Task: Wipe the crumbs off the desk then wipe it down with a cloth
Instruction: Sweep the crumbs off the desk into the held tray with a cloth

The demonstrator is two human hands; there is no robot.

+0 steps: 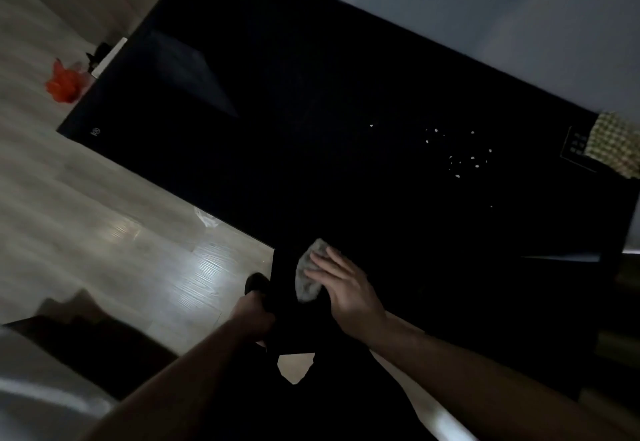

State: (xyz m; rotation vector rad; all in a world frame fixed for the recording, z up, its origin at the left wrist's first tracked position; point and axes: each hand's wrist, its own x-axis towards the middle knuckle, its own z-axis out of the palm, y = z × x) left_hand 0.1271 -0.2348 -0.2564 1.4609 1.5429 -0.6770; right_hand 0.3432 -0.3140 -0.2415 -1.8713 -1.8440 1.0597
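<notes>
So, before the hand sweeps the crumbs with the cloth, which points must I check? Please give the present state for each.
1. Cloth under the right hand, fingers flat on it: ok.
2. Cloth lies on the desk at its near edge: ok.
3. Crumbs still on the desk, apart from the cloth: ok, they are the target.
4. Path from cloth to crumbs shows nothing in the way: ok, though the picture is dark.
5. Left hand grips a dark object below the desk edge; whether it can catch crumbs: cannot tell.
6. Checked fabric lies near the crumbs at the far right: not ok, may catch crumbs.
</notes>
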